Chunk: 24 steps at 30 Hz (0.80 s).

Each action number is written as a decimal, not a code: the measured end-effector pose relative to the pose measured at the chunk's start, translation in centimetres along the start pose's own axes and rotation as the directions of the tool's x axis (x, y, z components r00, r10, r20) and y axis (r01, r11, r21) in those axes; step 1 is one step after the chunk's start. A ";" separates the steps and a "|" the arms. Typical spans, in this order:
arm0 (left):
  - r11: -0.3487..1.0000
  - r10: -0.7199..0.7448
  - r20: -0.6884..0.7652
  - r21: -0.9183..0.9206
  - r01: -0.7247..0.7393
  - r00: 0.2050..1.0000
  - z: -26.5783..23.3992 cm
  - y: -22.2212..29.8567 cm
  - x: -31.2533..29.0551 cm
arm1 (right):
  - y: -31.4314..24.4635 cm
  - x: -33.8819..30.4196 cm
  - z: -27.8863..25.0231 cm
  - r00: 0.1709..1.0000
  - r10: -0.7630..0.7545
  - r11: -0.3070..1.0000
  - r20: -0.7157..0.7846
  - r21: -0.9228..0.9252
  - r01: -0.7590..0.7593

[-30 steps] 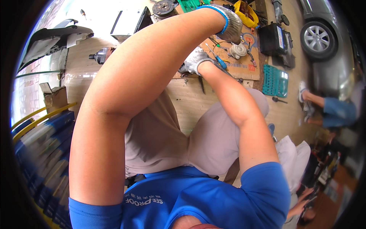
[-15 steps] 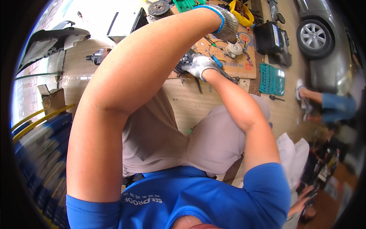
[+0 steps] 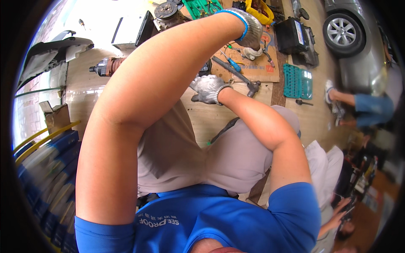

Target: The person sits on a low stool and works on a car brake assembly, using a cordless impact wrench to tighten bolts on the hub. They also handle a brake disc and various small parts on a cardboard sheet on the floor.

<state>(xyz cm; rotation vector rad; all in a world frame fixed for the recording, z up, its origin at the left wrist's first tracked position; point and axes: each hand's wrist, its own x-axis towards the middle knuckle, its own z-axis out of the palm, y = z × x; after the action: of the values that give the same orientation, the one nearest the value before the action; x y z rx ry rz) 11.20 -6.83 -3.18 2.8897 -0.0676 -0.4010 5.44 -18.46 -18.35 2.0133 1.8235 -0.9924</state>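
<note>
My left hand (image 3: pixel 250 34), in a white knit glove with a blue cuff, bends down at the wrist. Its fingers are together over a round pale-metal part (image 3: pixel 252 53), apparently closed on it; the contact is partly hidden. My right hand (image 3: pixel 209 89), gloved and dirty at the fingertips, lies low over the floor beside my left forearm. Its thumb stands apart from the fingers, and no held thing shows. Just beyond it sits a black mechanical part (image 3: pixel 206 67), mostly behind my left arm. A hammer (image 3: pixel 253 87) and a blue-handled screwdriver (image 3: pixel 234 65) lie to the right.
Cardboard (image 3: pixel 265 75) lies under the parts. A black battery (image 3: pixel 291 36), an opened teal socket case (image 3: pixel 297 82) and a yellow bag (image 3: pixel 259 12) surround it. A pulley-like part (image 3: pixel 166 12) stands far left. A car wheel (image 3: pixel 344 33) and another person's leg (image 3: pixel 342 98) are at right.
My right hand has come off the black part, back toward me, now covering where a thin dark tool lay. More of the hammer shows. My left hand has lowered onto the round metal part.
</note>
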 end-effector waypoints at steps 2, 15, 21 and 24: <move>1.000 0.018 0.005 -0.012 -0.018 1.000 -0.2 0.2 -0.3 | 0.2 0.0 -1.0 0.975 -0.035 0.996 -0.219 -0.086 0.017; 0.992 -0.054 0.037 -0.115 0.058 0.998 -1.6 -1.8 -1.8 | 2.6 7.4 -1.4 0.927 -0.134 0.973 -0.350 -0.226 0.055; 0.990 -0.056 0.060 -0.125 0.063 0.997 -2.0 -2.0 -2.4 | 3.4 8.6 -2.4 0.964 0.027 0.988 -0.263 -0.138 -0.066; 0.989 -0.059 0.042 -0.135 0.064 0.997 -1.5 -2.3 -2.0 | 3.2 6.9 -3.7 0.951 0.135 0.990 -0.278 -0.009 -0.143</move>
<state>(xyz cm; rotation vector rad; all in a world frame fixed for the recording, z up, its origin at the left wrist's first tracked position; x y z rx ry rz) 9.68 -4.08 -1.78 2.7555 0.0408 -0.4530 9.52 -11.43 -20.77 2.3239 1.7802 -0.6677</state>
